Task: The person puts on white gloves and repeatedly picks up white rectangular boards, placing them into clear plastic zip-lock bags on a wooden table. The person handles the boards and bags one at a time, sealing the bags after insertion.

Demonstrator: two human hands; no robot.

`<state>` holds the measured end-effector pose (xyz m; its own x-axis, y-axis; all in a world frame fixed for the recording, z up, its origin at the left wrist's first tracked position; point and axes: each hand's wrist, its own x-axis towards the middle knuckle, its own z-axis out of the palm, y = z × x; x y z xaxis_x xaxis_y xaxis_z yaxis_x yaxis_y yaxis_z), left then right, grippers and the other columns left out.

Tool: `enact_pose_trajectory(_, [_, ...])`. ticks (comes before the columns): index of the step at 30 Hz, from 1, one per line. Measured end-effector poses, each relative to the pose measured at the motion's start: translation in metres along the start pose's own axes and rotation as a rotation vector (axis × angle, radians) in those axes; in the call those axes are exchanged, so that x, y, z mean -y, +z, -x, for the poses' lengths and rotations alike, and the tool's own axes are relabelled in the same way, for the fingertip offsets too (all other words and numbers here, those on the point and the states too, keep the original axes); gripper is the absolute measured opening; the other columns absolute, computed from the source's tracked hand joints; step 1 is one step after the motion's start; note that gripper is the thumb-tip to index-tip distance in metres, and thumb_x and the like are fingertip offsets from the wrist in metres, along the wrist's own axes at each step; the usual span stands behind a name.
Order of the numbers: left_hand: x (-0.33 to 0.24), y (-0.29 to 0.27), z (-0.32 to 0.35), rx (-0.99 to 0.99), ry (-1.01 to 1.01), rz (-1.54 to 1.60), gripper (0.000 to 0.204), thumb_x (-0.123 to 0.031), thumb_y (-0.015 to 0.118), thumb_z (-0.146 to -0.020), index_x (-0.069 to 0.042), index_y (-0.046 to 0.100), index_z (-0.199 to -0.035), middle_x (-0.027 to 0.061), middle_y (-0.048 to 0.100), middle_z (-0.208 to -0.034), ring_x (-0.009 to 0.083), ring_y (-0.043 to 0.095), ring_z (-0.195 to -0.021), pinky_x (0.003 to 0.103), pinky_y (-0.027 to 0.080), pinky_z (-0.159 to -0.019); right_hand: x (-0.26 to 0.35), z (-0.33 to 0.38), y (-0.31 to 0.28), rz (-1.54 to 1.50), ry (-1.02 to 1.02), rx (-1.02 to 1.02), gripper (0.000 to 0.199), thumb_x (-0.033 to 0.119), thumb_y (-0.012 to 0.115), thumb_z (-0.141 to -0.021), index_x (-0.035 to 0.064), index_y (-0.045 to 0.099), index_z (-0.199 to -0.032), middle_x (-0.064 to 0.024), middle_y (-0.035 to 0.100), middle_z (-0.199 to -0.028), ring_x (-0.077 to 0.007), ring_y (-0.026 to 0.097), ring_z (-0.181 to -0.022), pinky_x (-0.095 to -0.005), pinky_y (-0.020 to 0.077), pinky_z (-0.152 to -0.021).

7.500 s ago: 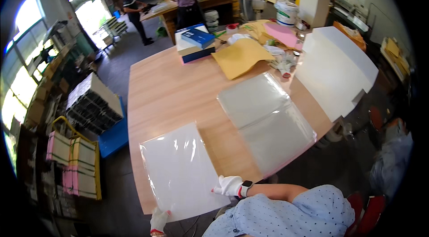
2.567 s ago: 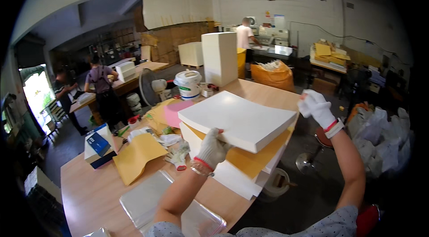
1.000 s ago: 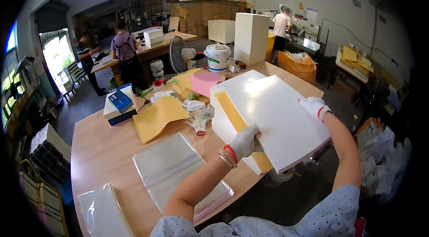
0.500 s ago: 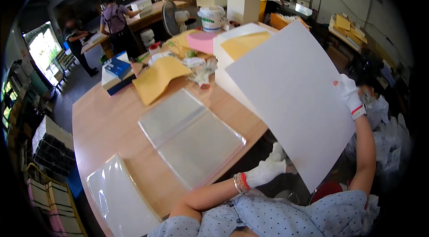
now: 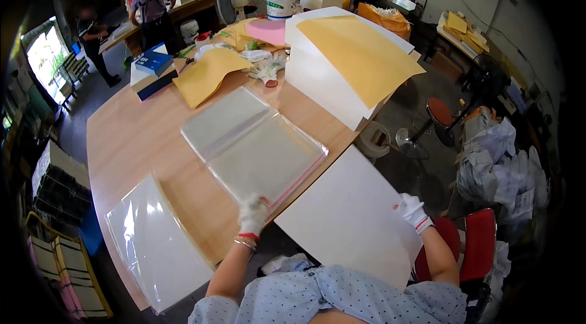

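Nearest the camera, the person's pale blue dotted shirt (image 5: 342,296) fills the lower edge, and both forearms rise from it. The right hand (image 5: 413,210), in a white glove, pinches the far right edge of a large white rectangular sheet of board (image 5: 351,214); the fingers are closed on that edge, though how far the thumb reaches under it is hidden. The sheet hangs off the near edge of the long wooden table (image 5: 134,134), tilted, its lower corner running behind the shirt. The left hand (image 5: 253,214), also gloved in white, rests with curled fingers on the near corner of a stack of clear plastic sleeves (image 5: 253,147), where a thin red strip runs along the stack's edge; whether it grips a sleeve or only presses on it cannot be told.

To the left lies a white sheet already inside a glossy clear bag (image 5: 155,241), its near corner overhanging the table.

Farther off stands a tall pile of white boards topped by a tan paper sheet (image 5: 354,55), beside a loose tan envelope-coloured sheet (image 5: 207,73), a blue box (image 5: 152,62) and small clutter too blurred to name. Beyond, other people stand at a distant bench, small and indistinct.
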<state>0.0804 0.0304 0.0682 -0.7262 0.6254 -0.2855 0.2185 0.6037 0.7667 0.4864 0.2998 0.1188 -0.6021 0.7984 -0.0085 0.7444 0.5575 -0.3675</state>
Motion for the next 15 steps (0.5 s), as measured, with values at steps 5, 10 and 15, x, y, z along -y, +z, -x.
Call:
enact_pose_trajectory(5, [0.011,0.015,-0.044,-0.441,0.332,-0.471,0.016,-0.026,0.063,-0.077,-0.012,0.064,-0.085,0.006,0.062,-0.091,0.0273,0.054,-0.095,0.04,0.046,-0.08,0.026,-0.03,0.012,0.071,0.016,0.221,0.04,0.04,0.067,-0.073,0.0048,0.064,-0.092,-0.0205,0.065,-0.084,-0.0359,0.064,-0.083,-0.0432,0.0493,-0.072])
enact_pose_trajectory(10, [0.024,0.015,-0.072,-0.446,0.188,-0.317,0.02,-0.027,0.062,-0.078,-0.009,0.063,-0.085,0.0061,0.061,-0.094,0.0271,0.055,-0.094,0.039,0.045,-0.084,0.052,-0.084,0.013,0.174,-0.087,0.456,0.048,0.05,0.061,-0.075,0.0082,0.063,-0.098,-0.0186,0.065,-0.093,-0.036,0.062,-0.093,-0.0434,0.0473,-0.078])
enact_pose_trajectory(15, [-0.004,-0.002,-0.054,-0.584,0.415,-0.496,0.025,-0.026,0.064,-0.076,-0.006,0.058,-0.09,0.0097,0.06,-0.093,0.0293,0.054,-0.095,0.04,0.044,-0.087,0.084,-0.151,0.028,0.296,-0.207,0.658,0.058,0.063,0.051,-0.077,0.0128,0.064,-0.104,-0.017,0.065,-0.103,-0.0352,0.059,-0.1,-0.042,0.0442,-0.085])
